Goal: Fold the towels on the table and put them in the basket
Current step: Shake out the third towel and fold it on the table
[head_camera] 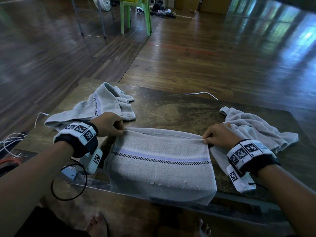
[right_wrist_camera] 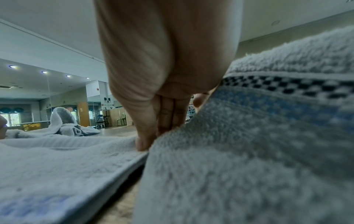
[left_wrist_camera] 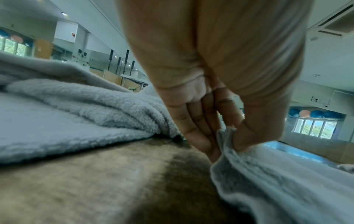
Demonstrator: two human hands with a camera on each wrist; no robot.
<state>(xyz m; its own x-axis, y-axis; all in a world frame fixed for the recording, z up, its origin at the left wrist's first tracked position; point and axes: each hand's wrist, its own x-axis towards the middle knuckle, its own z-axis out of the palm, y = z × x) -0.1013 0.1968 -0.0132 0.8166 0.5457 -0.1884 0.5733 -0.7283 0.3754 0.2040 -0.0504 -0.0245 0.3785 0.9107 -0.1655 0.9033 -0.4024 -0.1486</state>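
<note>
Grey terry cloth fills the middle of the table — the towel being folded lies doubled over, its checked stripe facing up and its near part hanging over the table's front edge. Left hand pinches the far left corner, thumb against fingers with a tuft of hem caught between them, and right hand pinches the far right corner the same way. Both grips are narrow, tight on the cloth, which keeps the top edge straight so the layers line up; my read is they're squaring off a fold. A crumpled towel waits at the far left, just behind the left wrist, and another crumpled one sits at the right, partly under the right wrist. No basket on the table — the yellow thing on the green chair could be it, but it's cropped.
</note>
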